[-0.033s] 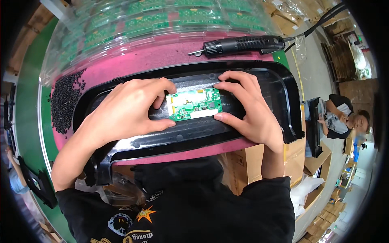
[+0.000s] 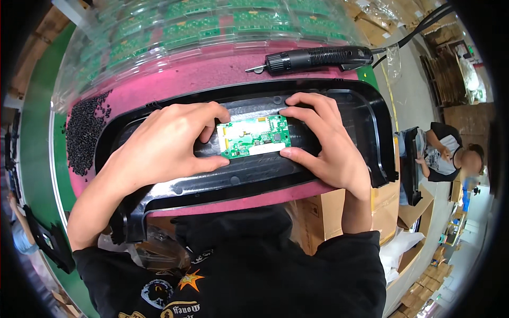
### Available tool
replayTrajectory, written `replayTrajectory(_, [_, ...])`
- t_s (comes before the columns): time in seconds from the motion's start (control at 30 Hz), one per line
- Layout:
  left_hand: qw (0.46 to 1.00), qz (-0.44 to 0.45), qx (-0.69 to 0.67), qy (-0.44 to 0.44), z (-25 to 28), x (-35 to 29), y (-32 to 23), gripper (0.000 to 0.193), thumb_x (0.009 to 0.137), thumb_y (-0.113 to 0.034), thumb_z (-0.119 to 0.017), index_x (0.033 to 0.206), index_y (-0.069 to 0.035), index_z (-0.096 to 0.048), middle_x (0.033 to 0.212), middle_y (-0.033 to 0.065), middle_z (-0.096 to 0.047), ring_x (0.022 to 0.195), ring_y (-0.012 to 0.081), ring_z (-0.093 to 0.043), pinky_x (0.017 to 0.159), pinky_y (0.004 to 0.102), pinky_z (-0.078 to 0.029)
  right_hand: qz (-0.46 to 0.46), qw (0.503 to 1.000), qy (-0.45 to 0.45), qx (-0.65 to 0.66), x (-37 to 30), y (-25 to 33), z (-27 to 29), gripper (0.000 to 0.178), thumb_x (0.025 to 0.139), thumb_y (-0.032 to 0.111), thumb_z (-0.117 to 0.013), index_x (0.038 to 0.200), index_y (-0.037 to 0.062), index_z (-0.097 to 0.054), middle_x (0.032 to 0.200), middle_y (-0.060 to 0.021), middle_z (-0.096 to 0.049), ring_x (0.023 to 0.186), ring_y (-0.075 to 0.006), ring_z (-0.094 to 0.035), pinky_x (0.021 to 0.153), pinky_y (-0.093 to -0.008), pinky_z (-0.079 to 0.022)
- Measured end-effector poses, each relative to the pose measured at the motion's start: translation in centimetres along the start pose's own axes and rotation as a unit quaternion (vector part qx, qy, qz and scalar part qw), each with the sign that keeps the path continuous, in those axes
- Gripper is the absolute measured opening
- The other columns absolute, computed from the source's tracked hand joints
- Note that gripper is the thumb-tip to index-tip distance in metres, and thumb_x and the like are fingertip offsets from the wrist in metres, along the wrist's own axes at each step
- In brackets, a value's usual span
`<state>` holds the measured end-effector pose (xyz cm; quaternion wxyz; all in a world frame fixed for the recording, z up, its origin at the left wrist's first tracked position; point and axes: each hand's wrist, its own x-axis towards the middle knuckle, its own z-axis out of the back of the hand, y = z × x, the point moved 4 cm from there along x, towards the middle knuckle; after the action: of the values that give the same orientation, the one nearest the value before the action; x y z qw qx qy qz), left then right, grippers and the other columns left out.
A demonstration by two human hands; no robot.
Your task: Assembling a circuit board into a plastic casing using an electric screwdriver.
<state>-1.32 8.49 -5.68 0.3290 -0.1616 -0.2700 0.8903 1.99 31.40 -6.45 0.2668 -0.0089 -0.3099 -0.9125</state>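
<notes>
A small green circuit board (image 2: 262,139) with a white strip along its lower edge lies flat over the middle of a long black plastic housing (image 2: 254,174). At the board's left end, my left hand (image 2: 167,140) grips it, with the thumb at the lower corner and the fingers at the upper one. My right hand (image 2: 331,140) holds the right end the same way, thumb low and index finger high. Whether the board rests on the housing or is held slightly above it, I cannot tell.
Beyond the housing lies a black electric screwdriver (image 2: 318,59) with its cable running right. Small black screws (image 2: 82,140) are heaped at left on the pink mat (image 2: 212,71). Clear plastic trays (image 2: 201,32) of green boards stand behind. A co-worker (image 2: 445,151) is at far right.
</notes>
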Motion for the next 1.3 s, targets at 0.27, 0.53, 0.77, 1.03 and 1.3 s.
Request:
replayTrajectory(0.27, [1.000,-0.028,-0.008,-0.008,0.1,-0.2,0.3,0.054,0.066,-0.019,-0.083,0.110,-0.004,-0.056,0.073,0.0076,-0.053,0.067,0.0251,-0.057,0.062,0.0367,-0.046,0.007,1.000,-0.004,-0.007,0.3,0.4,0.0,0.051,0.072,0.013,-0.078,0.118,0.0047,-0.057,0.126,-0.0124,-0.050,0.120,-0.0343,-0.044,0.102,-0.0415,-0.035])
replayTrajectory(0.53, [0.978,-0.072,0.033,-0.194,2.9,-2.2,-0.6,0.030,0.085,-0.026,-0.071,0.097,-0.001,-0.062,0.064,0.0103,-0.060,0.058,0.0234,-0.062,0.054,0.0345,-0.048,-0.033,0.996,-0.058,0.066,0.1,0.6,0.9,0.052,0.068,0.004,-0.075,0.116,0.0008,-0.058,0.119,-0.0165,-0.057,0.113,-0.0310,-0.055,0.100,-0.0370,-0.041])
replayTrajectory(0.77, [0.932,0.075,0.143,-0.325,8.6,-10.4,6.6,0.021,0.082,-0.007,-0.068,0.102,-0.001,-0.065,0.088,0.0116,-0.068,0.078,0.0249,-0.067,0.071,0.0325,-0.052,-0.058,0.960,-0.273,-0.014,-1.5,-2.7,7.1,0.015,0.098,0.012,-0.050,0.102,-0.0004,-0.057,0.095,-0.0065,-0.062,0.083,-0.0115,-0.051,0.076,-0.0240,-0.040])
replayTrajectory(1.03, [0.957,0.095,0.151,-0.228,6.0,-10.7,10.8,0.040,0.073,0.002,-0.070,0.112,-0.002,-0.062,0.104,0.0149,-0.061,0.100,0.0348,-0.060,0.084,0.0407,-0.048,-0.249,0.966,-0.058,0.034,2.7,-10.3,10.5,0.037,0.096,0.025,-0.059,0.129,0.0121,-0.050,0.106,-0.0049,-0.056,0.095,-0.0129,-0.055,0.085,-0.0278,-0.046])
replayTrajectory(1.3, [0.952,0.094,0.200,-0.210,6.4,-9.7,11.3,0.018,0.072,0.004,-0.067,0.090,0.003,-0.066,0.086,0.0184,-0.063,0.081,0.0371,-0.062,0.074,0.0430,-0.048,-0.043,0.883,-0.408,0.229,8.5,-3.5,6.0,0.050,0.092,0.013,-0.066,0.129,0.0029,-0.034,0.115,-0.0140,-0.056,0.103,-0.0172,-0.059,0.084,-0.0313,-0.051])
